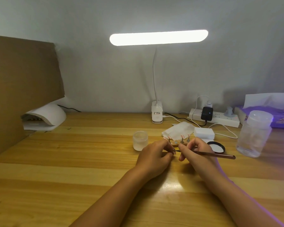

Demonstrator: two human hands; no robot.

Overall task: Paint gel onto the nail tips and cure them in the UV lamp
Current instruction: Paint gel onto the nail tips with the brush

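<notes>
Two hands are busy mid-counter (72, 161), pretty close together. Biggest stuff first: cardboard sheet (23, 79) leaning at the left edge, with the white UV lamp (46, 116) tucked beneath it near the back-left corner. Desk lamp (157, 38) glows at the back edge. Clear bottle (254, 135) sits by the right edge, frosted jar (140, 140) just left of the hands. Right hand (197, 151) grips a brown brush (216, 155), tip pointed left. Left hand (156, 154) pinches a nail tip (174, 151) at that brush tip. More tips stand on the holder (179, 142) right behind the hands.
</notes>
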